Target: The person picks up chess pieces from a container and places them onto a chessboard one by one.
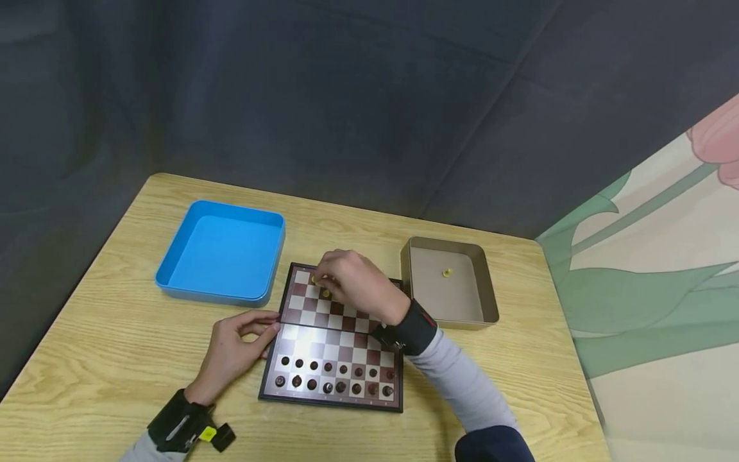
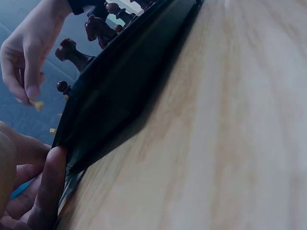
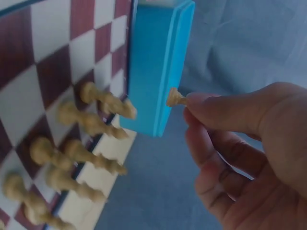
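Observation:
A folding chessboard (image 1: 308,346) lies on the table with a seam across its middle. My left hand (image 1: 231,350) grips its left edge near that seam, thumb and fingers (image 2: 52,175) against the rim. Over the far left corner, my right hand (image 1: 360,285) pinches a small pale chess piece (image 3: 175,97) between thumb and fingers, its base exposed and apart from the board; the fingers hide its top. Several pale pieces (image 3: 91,158) stand on the far squares, mostly behind the right hand in the head view. Dark chess pieces (image 1: 312,384) fill two rows at the near side.
A blue tray (image 1: 225,256) sits beyond the board to the left. To the right is a brown box (image 1: 444,301) with one small yellow piece (image 1: 447,273) inside. Behind the wooden table (image 1: 110,346) hangs a dark curtain (image 1: 346,109).

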The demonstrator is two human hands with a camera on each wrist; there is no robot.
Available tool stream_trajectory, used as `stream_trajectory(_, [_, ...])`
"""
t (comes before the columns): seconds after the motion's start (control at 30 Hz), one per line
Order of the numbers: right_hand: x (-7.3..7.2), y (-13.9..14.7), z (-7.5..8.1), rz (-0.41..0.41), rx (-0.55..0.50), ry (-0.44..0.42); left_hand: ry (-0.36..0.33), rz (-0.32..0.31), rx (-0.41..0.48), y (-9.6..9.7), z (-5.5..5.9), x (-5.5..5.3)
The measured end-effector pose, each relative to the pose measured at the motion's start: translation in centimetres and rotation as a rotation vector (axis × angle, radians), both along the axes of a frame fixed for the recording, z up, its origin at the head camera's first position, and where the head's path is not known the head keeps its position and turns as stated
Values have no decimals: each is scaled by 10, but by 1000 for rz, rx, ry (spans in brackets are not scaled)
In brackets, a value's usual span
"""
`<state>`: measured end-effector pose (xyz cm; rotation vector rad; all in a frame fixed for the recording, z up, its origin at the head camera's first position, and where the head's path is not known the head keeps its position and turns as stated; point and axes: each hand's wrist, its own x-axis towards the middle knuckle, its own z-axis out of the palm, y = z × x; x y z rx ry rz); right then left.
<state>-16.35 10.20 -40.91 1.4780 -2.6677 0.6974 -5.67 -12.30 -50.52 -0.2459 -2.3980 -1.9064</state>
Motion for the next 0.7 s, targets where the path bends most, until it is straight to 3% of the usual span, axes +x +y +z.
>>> stream_trajectory(0.43, [-7, -13, -31, -9, 32, -22, -34, 4, 1, 1, 0, 0])
stream_trajectory(0.7, [-7, -16, -37, 3, 55, -29, -52, 15, -15, 1, 3, 1])
